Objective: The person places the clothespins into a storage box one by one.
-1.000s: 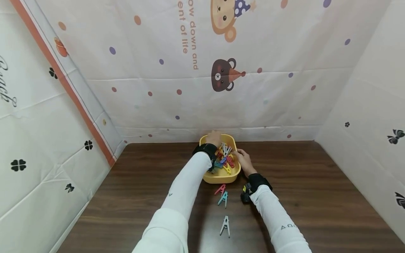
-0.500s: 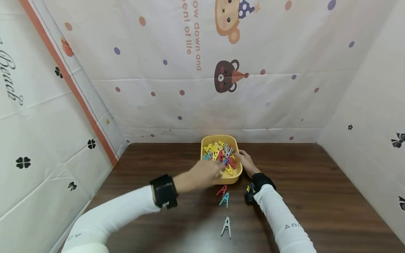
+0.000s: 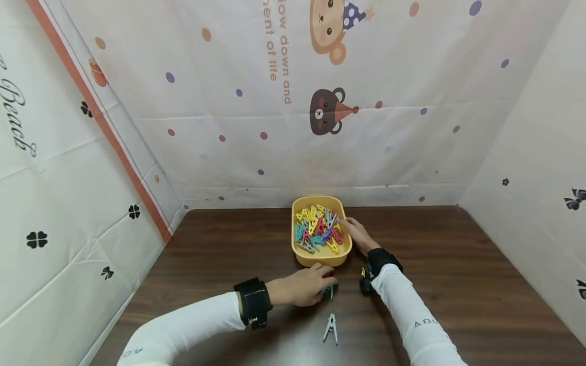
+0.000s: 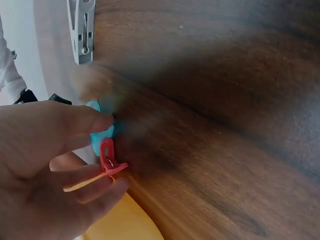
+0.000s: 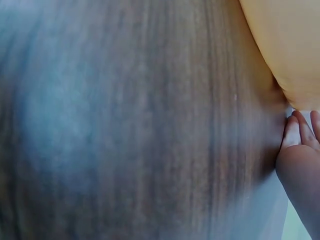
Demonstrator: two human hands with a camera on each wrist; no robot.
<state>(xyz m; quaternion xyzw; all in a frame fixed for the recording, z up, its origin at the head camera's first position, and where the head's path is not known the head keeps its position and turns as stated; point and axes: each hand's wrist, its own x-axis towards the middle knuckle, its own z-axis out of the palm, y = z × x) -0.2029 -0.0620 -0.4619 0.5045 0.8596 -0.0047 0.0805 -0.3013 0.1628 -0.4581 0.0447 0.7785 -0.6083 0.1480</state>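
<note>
Your left hand (image 3: 304, 290) is lying low on the wooden table (image 3: 458, 284), at 6 o'clock from the yellow bowl (image 3: 321, 258). In the left wrist view its fingers (image 4: 85, 122) are curling loosely around two loose clothespins: the red clothespin (image 4: 107, 159) is sitting between the fingertips, touching them, and the teal clothespin (image 4: 102, 131) is lying just behind it under the index finger. Whether the pinch is fully made on either one, you cannot tell from these views.

Your right hand (image 3: 358, 234) is resting at 3 o'clock of the bowl, fingers (image 5: 295, 131) nearly straight and touching its wall and rim, holding nothing; judged, it is steadying the bowl so that it does not slide.

The bowl is holding a heap of coloured clothespins (image 3: 318, 229). One grey clothespin (image 3: 331, 328) is lying alone at 6 o'clock of your left hand, apart from it.
</note>
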